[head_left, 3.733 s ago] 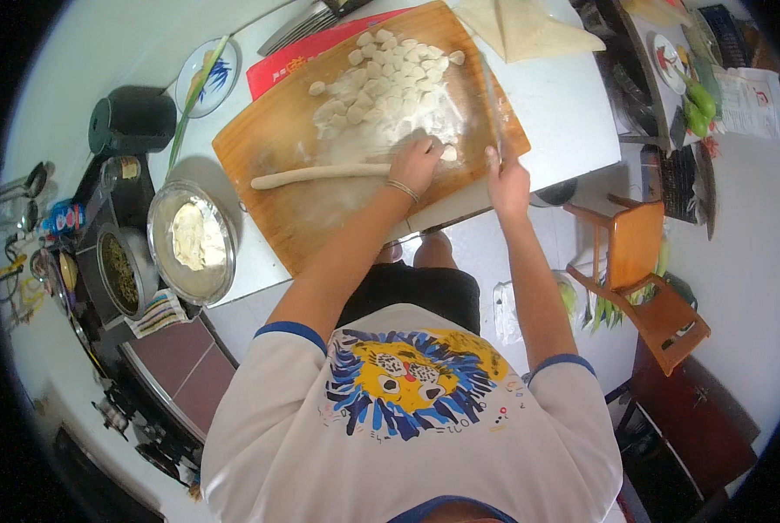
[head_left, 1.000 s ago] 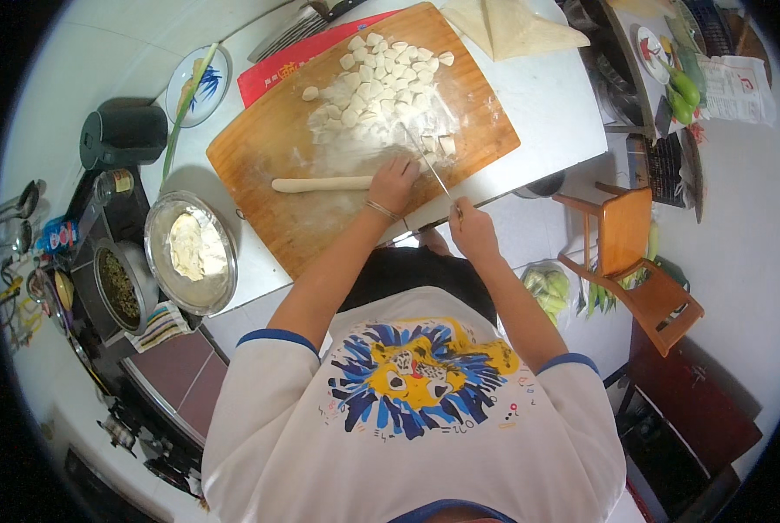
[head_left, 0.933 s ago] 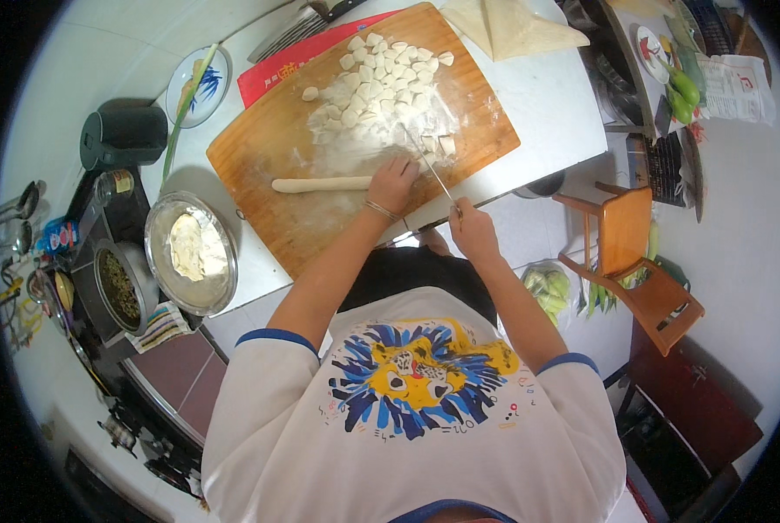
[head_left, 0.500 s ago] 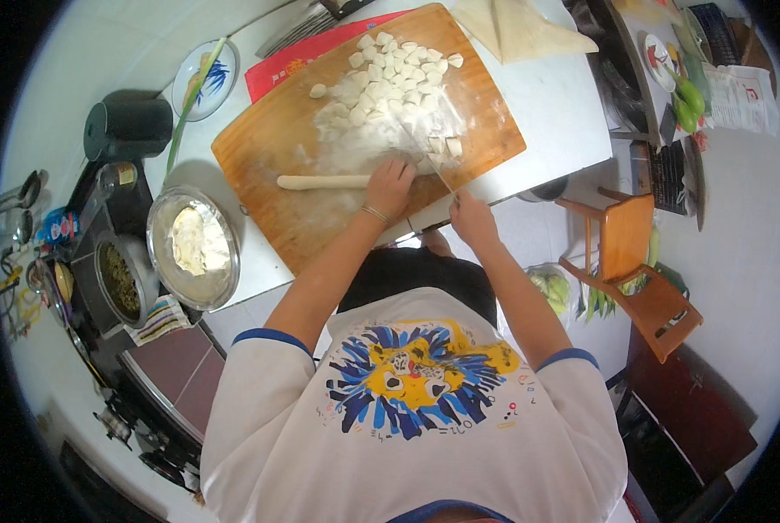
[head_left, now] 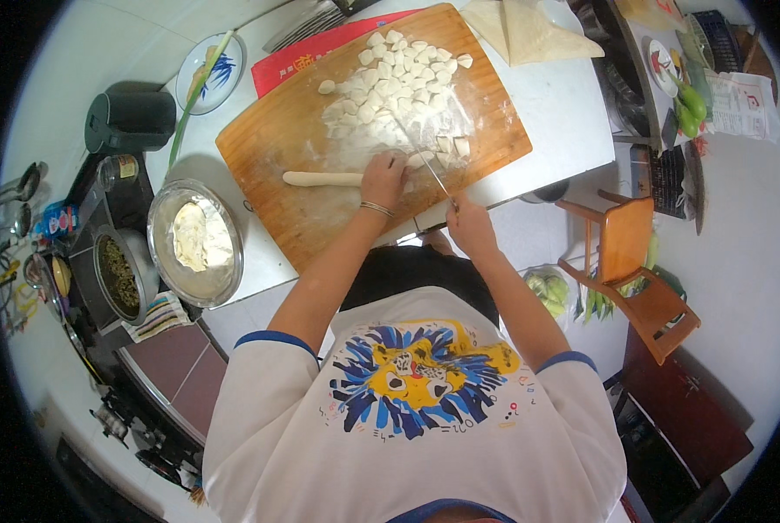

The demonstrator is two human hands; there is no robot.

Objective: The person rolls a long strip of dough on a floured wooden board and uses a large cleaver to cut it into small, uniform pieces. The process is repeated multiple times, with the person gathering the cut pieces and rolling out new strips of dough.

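**Dough rope cut into pieces on a floured board**

Right hand [head_left: 470, 225]: grip pressed shut around the knife [head_left: 432, 174] handle, blade angled far-left. Left hand [head_left: 384, 179]: grip closed on the right end of the dough rope [head_left: 324, 179], just beside the blade. Cut dough pieces [head_left: 398, 87] heaped farther back on the wooden board [head_left: 294, 139], on the white table [head_left: 564, 113]. Left: metal bowl [head_left: 195, 242].

Risk, as judged: fingertips so close to the edge could be nicked should the floured rope slip.

Change: half a second back the rope lay slightly farther left; both hands have shifted little.

Dough pieces [head_left: 398, 87] on board [head_left: 268, 148]; bowl [head_left: 159, 261] left.
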